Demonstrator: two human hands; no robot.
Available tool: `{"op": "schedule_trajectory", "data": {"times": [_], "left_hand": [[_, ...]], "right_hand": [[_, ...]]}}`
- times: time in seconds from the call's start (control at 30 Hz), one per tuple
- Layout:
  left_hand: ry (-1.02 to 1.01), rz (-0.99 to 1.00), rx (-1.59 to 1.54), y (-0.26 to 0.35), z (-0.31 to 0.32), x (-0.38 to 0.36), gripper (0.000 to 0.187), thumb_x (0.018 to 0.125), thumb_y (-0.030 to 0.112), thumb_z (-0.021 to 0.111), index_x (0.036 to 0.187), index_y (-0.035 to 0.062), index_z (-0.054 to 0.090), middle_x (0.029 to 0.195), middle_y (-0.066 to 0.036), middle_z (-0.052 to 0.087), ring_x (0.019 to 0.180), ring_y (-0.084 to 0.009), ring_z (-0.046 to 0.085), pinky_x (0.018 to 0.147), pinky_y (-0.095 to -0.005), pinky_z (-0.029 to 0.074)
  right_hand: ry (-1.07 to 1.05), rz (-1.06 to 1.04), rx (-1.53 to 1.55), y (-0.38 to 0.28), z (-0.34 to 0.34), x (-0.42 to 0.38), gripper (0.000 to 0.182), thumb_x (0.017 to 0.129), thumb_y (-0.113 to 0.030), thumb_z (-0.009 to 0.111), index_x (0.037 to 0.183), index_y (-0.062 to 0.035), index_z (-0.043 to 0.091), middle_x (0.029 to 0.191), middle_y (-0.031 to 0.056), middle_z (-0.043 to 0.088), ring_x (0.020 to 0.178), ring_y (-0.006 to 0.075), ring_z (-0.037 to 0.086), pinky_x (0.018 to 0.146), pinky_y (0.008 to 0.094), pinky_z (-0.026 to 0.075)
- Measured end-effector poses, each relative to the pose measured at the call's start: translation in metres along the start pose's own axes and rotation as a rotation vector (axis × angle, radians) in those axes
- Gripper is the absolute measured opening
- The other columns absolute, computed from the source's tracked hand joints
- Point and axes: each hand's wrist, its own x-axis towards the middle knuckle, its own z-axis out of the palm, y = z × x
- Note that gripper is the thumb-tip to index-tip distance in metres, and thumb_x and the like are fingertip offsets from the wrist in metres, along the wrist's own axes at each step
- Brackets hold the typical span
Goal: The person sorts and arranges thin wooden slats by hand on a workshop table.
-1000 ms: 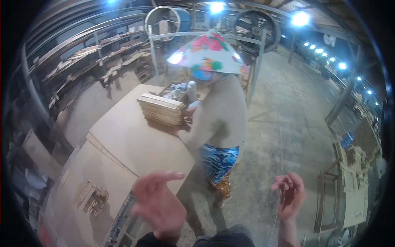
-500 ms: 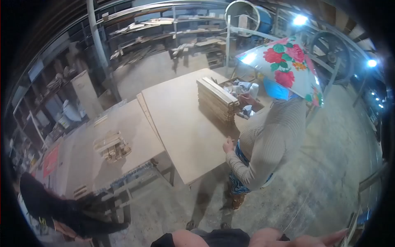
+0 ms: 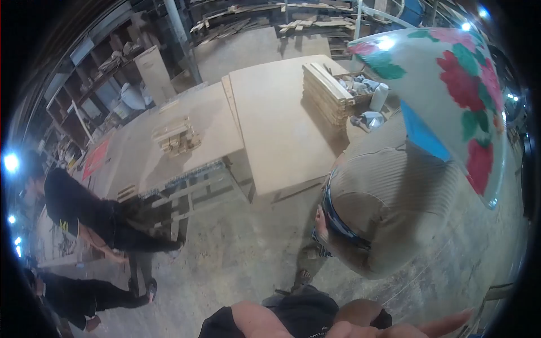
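Observation:
Along the bottom edge my right hand (image 3: 434, 327) is partly in view, with at least one finger stretched out toward the right and nothing seen in it. It hangs over the concrete floor (image 3: 236, 276), apart from the workpieces. My left arm (image 3: 256, 321) shows at the bottom centre, but its hand is below the frame. Directly ahead, a person in a ribbed beige top (image 3: 394, 197) bends forward under a floral covering (image 3: 456, 84). Behind that person lies a large plywood sheet (image 3: 276, 124) bearing a stack of wooden strips (image 3: 327, 96).
A second worktable (image 3: 214, 118) carries a pile of short wood pieces (image 3: 176, 135). Two people in dark clothes (image 3: 79, 197) (image 3: 73, 296) are at the left. A box of bottles and cloths (image 3: 360, 84) sits beside the strips. Shelves of offcuts (image 3: 242, 25) line the back.
The view has shifted and come closer to the person in beige, who now bends lower and fills more of the right side. A second dark-clothed person has come into view at lower left.

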Motion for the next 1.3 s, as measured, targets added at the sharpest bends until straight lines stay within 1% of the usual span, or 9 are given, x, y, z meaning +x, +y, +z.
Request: {"op": "schedule_trajectory", "data": {"times": [0.53,0.67,0.87,0.9,0.97,1.07,1.1,1.2,1.3], "left_hand": [[0.118,0.331,0.412,0.082,0.031,-0.067,0.061,0.107,0.050,0.033,0.160,0.0234,0.023,0.155,-0.017,0.030,0.147,-0.0257,0.023,0.121,-0.0528,0.007],[0.185,0.578,0.646,0.098,0.049,-0.104,0.064,0.106,0.051,0.032,0.161,0.0187,0.022,0.160,-0.017,0.025,0.150,-0.0259,0.020,0.123,-0.0523,0.004],[0.252,1.039,1.053,0.143,0.089,-0.168,0.069,0.106,0.052,0.029,0.161,0.0117,0.021,0.168,-0.017,0.016,0.155,-0.0261,0.016,0.126,-0.0517,-0.002],[0.108,1.006,1.119,0.164,0.103,-0.174,0.071,0.106,0.047,0.031,0.161,0.0059,0.014,0.167,-0.024,0.010,0.155,-0.0343,0.015,0.126,-0.0570,0.004],[0.133,1.196,1.613,0.184,0.122,-0.170,0.072,0.105,0.042,0.033,0.161,0.0033,0.008,0.166,-0.026,0.007,0.154,-0.0374,0.013,0.125,-0.0613,0.008],[0.059,1.316,1.901,0.199,0.154,-0.189,0.071,0.105,0.042,0.033,0.160,0.0033,0.009,0.165,-0.026,0.008,0.153,-0.0373,0.014,0.124,-0.0609,0.009],[0.030,1.314,1.938,0.199,0.164,-0.197,0.071,0.105,0.042,0.033,0.160,0.0033,0.009,0.164,-0.026,0.009,0.153,-0.0372,0.015,0.124,-0.0607,0.010],[-0.036,1.283,2.013,0.205,0.188,-0.235,0.070,0.105,0.042,0.033,0.159,0.0032,0.010,0.163,-0.026,0.010,0.152,-0.0370,0.016,0.123,-0.0602,0.010],[-0.045,1.266,2.064,0.225,0.213,-0.273,0.069,0.105,0.042,0.034,0.158,0.0032,0.012,0.162,-0.025,0.011,0.151,-0.0369,0.017,0.122,-0.0598,0.011]], "right_hand": [[0.187,0.320,0.549,-0.007,0.089,-0.123,0.095,0.090,-0.083,0.038,0.160,-0.0195,0.028,0.158,0.0289,0.028,0.128,0.0460,0.042,0.109,0.0675,0.030],[0.007,0.552,0.743,-0.054,0.063,-0.158,0.090,0.092,-0.077,0.044,0.157,-0.0179,0.030,0.153,0.0265,0.033,0.125,0.0425,0.046,0.105,0.0599,0.035],[-0.152,0.528,0.004,-0.135,0.002,-0.176,0.082,0.093,-0.074,0.048,0.149,-0.0145,0.040,0.136,0.0265,0.046,0.111,0.0366,0.054,0.091,0.0485,0.044],[-0.215,0.518,-0.125,-0.147,-0.011,-0.182,0.080,0.093,-0.073,0.048,0.147,-0.0139,0.042,0.133,0.0265,0.048,0.109,0.0357,0.056,0.089,0.0466,0.045],[-0.370,0.548,-0.293,-0.166,-0.037,-0.195,0.078,0.094,-0.072,0.049,0.144,-0.0128,0.045,0.127,0.0265,0.052,0.104,0.0337,0.059,0.084,0.0428,0.048],[-0.556,0.753,-0.372,-0.200,-0.062,-0.224,0.075,0.095,-0.070,0.051,0.140,-0.0111,0.050,0.119,0.0265,0.059,0.097,0.0308,0.063,0.077,0.0371,0.052],[-0.614,0.931,-0.396,-0.215,-0.066,-0.226,0.072,0.095,-0.071,0.048,0.130,-0.0086,0.056,0.108,0.0234,0.061,0.090,0.0281,0.061,0.069,0.0342,0.050],[-0.647,0.880,-0.754,-0.241,-0.076,-0.251,0.063,0.098,-0.068,0.046,0.105,-0.0061,0.055,0.087,0.0092,0.048,0.074,0.0190,0.048,0.061,0.0295,0.038],[-0.681,0.787,-0.831,-0.244,-0.082,-0.272,0.056,0.101,-0.061,0.044,0.093,-0.0063,0.051,0.083,0.0070,0.042,0.073,0.0168,0.042,0.061,0.0298,0.034]]}}
